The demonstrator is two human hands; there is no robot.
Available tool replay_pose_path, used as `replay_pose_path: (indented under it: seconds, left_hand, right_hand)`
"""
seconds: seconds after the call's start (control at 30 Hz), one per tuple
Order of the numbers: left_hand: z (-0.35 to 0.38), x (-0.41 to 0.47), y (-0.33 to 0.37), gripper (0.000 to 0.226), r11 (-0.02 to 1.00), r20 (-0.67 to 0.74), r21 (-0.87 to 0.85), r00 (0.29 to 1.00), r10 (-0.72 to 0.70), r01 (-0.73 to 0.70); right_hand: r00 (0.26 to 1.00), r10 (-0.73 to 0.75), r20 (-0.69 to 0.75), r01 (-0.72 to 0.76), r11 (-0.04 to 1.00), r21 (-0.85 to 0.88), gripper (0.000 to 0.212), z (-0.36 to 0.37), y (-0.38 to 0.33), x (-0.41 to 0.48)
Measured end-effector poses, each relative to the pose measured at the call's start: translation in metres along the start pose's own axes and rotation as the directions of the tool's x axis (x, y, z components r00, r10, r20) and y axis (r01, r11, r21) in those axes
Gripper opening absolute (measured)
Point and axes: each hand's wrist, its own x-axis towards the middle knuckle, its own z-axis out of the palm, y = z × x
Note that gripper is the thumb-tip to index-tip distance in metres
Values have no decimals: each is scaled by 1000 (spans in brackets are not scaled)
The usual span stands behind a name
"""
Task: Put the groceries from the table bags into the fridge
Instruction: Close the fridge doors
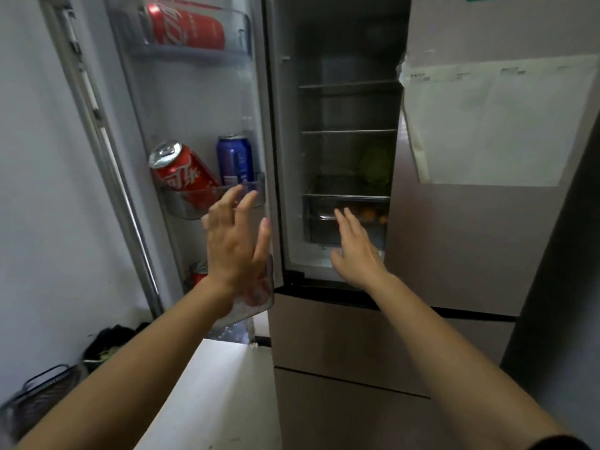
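Observation:
The fridge (334, 329) stands in front of me with its left door (194, 102) swung open. My left hand (235, 245) is empty, fingers spread, just in front of the middle door bin (181, 207), which holds a tilted red cola can (183, 173) and an upright blue can (234, 159). My right hand (355, 251) is open and empty, reaching toward the clear crisper drawer (319, 228) with orange fruit (370, 214) inside. A green vegetable (376, 164) sits on the shelf above. Another red can (186, 27) lies in the top door bin.
The right fridge door (480, 248) is shut, with a paper sheet (493, 121) stuck on it. A red can (198, 274) shows in the lowest door bin. Wire baskets (42, 389) and a dark bag (112, 342) sit on the floor at the left.

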Motion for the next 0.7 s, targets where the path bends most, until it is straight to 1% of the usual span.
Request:
replay_pose_path:
  seconds: [0.03, 0.07, 0.1, 0.17, 0.23, 0.27, 0.3, 0.33, 0.37, 0.4, 0.43, 0.47, 0.5, 0.57, 0.63, 0.7]
  left_hand:
    - [-10, -2, -10, 50, 998, -54, 47, 997, 52, -49]
    - [-18, -2, -20, 51, 995, -105, 74, 992, 73, -65]
    - [-26, -1, -30, 52, 996, -159, 77, 986, 49, -37]
    - [-40, 5, -49, 56, 993, -272, 29, 957, -102, 114]
    - [-53, 16, -65, 64, 942, -334, -62, 882, -331, 330]
    - [-58, 23, -71, 68, 896, -327, -118, 836, -442, 428]
    - [-61, 31, -78, 70, 838, -281, -189, 790, -545, 511]
    - [-62, 38, -85, 71, 769, -207, -277, 745, -634, 577]
    - [-62, 45, -92, 69, 671, -102, -381, 692, -714, 636]
    - [-60, 51, -97, 67, 551, 24, -475, 635, -772, 687]
    - [-58, 54, -100, 66, 459, 116, -528, 596, -795, 715]
    - [-56, 55, -102, 66, 428, 151, -533, 580, -801, 730]
    - [-55, 54, -101, 66, 440, 145, -512, 579, -802, 738]
    - [-55, 48, -99, 64, 494, 66, -456, 582, -811, 740]
    - [-57, 41, -97, 62, 532, -11, -415, 581, -814, 738]
    - [-65, 39, -99, 60, 564, -53, -396, 594, -802, 725]
  right_hand:
    - [999, -35, -29, 37, 998, 57, 78, 6, -18, 5]
    - [995, -72, -65, 78, 992, 104, 78, 10, -35, 11]
    - [989, -109, -103, 123, 983, 137, 77, 14, -53, 16]
    - [966, -190, -174, 219, 961, 168, 78, 19, -87, 22]
    - [940, -273, -205, 306, 939, 157, 80, 22, -115, 28]
    - [929, -313, -198, 343, 929, 138, 81, 24, -127, 31]
    - [918, -352, -180, 375, 921, 110, 83, 27, -136, 33]
    - [910, -386, -151, 400, 913, 76, 85, 31, -143, 35]
    - [906, -407, -119, 414, 909, 40, 86, 34, -147, 37]
    - [905, -415, -96, 418, 909, 6, 87, 36, -148, 37]
    - [905, -417, -88, 417, 909, -25, 87, 37, -147, 38]
    - [903, -419, -91, 416, 908, -52, 86, 35, -146, 38]
    - [900, -425, -96, 419, 905, -78, 85, 32, -145, 38]
    - [893, -437, -106, 427, 898, -104, 80, 24, -144, 38]
    - [892, -435, -123, 426, 900, -88, 77, 19, -141, 35]
    - [896, -422, -140, 420, 906, -46, 76, 15, -134, 32]
